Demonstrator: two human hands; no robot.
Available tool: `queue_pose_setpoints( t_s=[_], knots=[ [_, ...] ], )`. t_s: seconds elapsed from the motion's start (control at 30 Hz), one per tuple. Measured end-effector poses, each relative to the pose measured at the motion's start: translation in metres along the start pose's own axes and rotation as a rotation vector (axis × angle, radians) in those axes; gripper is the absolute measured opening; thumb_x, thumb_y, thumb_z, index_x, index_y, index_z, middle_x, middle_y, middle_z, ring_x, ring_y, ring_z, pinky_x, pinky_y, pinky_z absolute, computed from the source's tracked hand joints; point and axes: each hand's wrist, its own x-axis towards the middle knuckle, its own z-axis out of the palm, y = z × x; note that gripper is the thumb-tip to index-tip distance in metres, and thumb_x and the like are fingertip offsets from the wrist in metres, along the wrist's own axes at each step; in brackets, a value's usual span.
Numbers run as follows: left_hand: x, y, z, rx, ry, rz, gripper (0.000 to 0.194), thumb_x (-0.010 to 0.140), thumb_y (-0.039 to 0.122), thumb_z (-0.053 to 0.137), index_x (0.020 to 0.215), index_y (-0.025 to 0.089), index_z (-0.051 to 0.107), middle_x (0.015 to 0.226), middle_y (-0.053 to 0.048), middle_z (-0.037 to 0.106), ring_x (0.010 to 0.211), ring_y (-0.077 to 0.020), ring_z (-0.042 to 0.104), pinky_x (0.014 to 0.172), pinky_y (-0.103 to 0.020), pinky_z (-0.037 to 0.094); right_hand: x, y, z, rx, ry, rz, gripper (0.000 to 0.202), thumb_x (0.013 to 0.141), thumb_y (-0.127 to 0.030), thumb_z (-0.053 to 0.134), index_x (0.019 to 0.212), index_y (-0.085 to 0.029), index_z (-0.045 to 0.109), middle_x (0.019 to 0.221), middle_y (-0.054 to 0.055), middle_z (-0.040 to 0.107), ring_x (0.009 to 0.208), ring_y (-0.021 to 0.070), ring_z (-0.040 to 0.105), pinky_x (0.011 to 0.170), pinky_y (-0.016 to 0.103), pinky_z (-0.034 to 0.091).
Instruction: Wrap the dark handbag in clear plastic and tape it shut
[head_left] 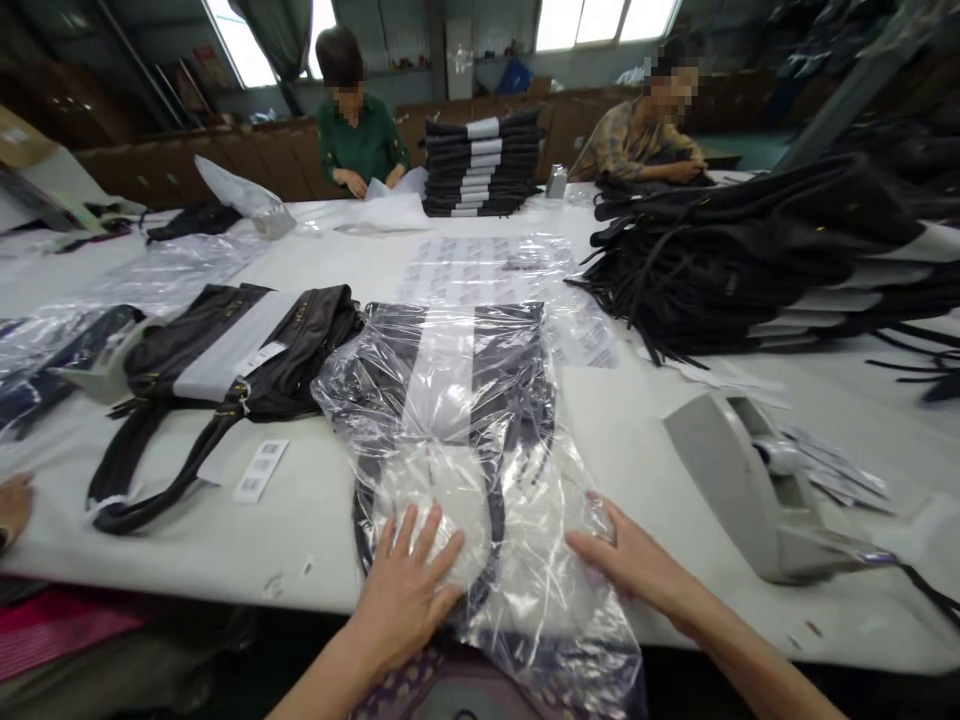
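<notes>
The fingers [420, 540] of the left hand [409, 585] are spread wide and laid flat on the clear plastic bag [480, 470]; nothing is gripped. The right hand [630, 560] is held open at the bag's edge, at about three o'clock from the left, its fingertips [581, 543] touching the plastic. A dark handbag [465, 370] is enclosed in the bag, which lies on the white table [622, 420] at the near edge. A second handbag [232, 360], unbagged, is seen at ten o'clock, barcode labels [259, 470] below it. A tape dispenser [750, 485] stands at three o'clock, a stack of handbags [750, 260] at one o'clock.
</notes>
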Motion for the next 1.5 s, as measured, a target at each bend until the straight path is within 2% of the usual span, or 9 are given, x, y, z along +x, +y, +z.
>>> queue_pose_setpoints(
  t_s=[0.23,0.43,0.53,0.63,0.77,1.0,1.17,1.37,1.5],
  knots=[
    [-0.023,0.005,-0.013,-0.055,-0.068,0.002,0.059,0.091,0.047,0.045,0.145,0.043,0.020,0.159,-0.004,0.014,0.143,-0.0418,0.012,0.108,-0.069,0.023,-0.035,0.046,0.008,0.309,-0.050,0.006,0.097,0.065,-0.050,0.072,0.143,-0.017,0.025,0.053,-0.008,0.052,0.046,0.0135,0.047,0.044,0.023,0.028],
    [0.015,0.023,-0.045,-0.197,0.157,0.020,0.060,0.095,0.041,0.038,0.148,0.034,0.012,0.160,-0.005,0.003,0.145,-0.0334,0.001,0.115,-0.061,0.015,-0.047,0.042,0.006,0.367,-0.038,-0.045,0.100,0.065,-0.050,0.075,0.144,-0.015,0.024,0.057,-0.006,0.057,0.052,0.0154,0.053,0.048,0.025,0.037],
    [0.033,0.024,-0.031,-0.183,-0.051,0.123,0.059,0.094,0.045,0.039,0.147,0.038,0.014,0.160,-0.003,0.008,0.145,-0.0356,0.003,0.114,-0.063,0.011,-0.053,0.046,-0.007,0.292,-0.091,-0.123,0.090,0.079,-0.056,0.060,0.147,-0.016,0.018,0.068,-0.001,0.063,0.060,0.0186,0.060,0.056,0.030,0.048],
    [0.034,0.023,-0.012,-0.196,-0.270,0.149,0.061,0.094,0.046,0.038,0.147,0.038,0.009,0.159,-0.005,0.012,0.144,-0.0351,0.009,0.113,-0.064,0.014,-0.055,0.063,-0.038,-0.060,0.024,-0.394,0.073,0.089,-0.045,0.048,0.149,-0.021,0.014,0.113,0.013,0.065,0.101,0.0265,0.063,0.085,0.043,0.053],
    [0.024,0.032,-0.019,-0.166,-0.206,0.127,0.062,0.093,0.043,0.043,0.146,0.043,0.010,0.160,-0.004,0.000,0.144,-0.0378,0.002,0.112,-0.066,0.014,-0.042,0.077,-0.069,-0.937,0.217,-0.984,0.068,0.081,-0.018,0.056,0.144,-0.027,0.033,0.152,0.015,0.029,0.139,0.0357,0.025,0.109,0.062,0.027],
    [0.011,0.049,-0.026,-0.206,-0.184,0.259,0.065,0.094,0.046,0.040,0.149,0.032,0.009,0.159,-0.002,0.010,0.145,-0.0309,0.010,0.115,-0.058,0.021,-0.005,0.009,-0.058,-1.265,-0.200,-1.483,0.047,0.088,-0.013,0.052,0.132,-0.031,0.049,0.149,0.001,0.039,0.141,0.0204,0.024,0.118,0.050,0.008],
    [0.005,0.048,-0.023,-0.240,-0.204,0.314,0.089,0.078,0.073,0.045,0.149,0.028,0.014,0.157,-0.010,0.014,0.141,-0.0418,0.018,0.108,-0.070,0.022,0.007,-0.046,-0.059,-1.042,-0.528,-1.342,0.030,0.093,-0.015,0.046,0.119,-0.027,0.057,0.124,0.005,0.064,0.126,0.0164,0.049,0.118,0.046,0.015],
    [-0.006,0.081,0.004,-0.198,0.187,0.031,0.120,0.072,0.070,0.059,0.147,0.010,-0.013,0.137,-0.024,0.049,0.114,-0.0357,0.057,0.096,-0.056,0.047,0.035,-0.090,-0.043,-0.831,-0.534,-1.251,0.024,0.097,-0.021,0.042,0.113,-0.023,0.060,0.096,0.004,0.071,0.090,0.0144,0.066,0.109,0.038,0.032],
    [-0.008,0.094,0.040,-0.276,0.430,-0.220,0.069,0.091,0.033,0.051,0.147,0.009,0.018,0.108,-0.012,0.070,0.089,-0.0210,0.066,0.079,-0.034,0.055,0.055,-0.114,-0.019,-0.756,-0.481,-1.207,0.026,0.098,-0.034,0.041,0.099,-0.021,0.064,0.082,0.004,0.069,0.077,0.0152,0.064,0.073,0.025,0.049]
  ],
)
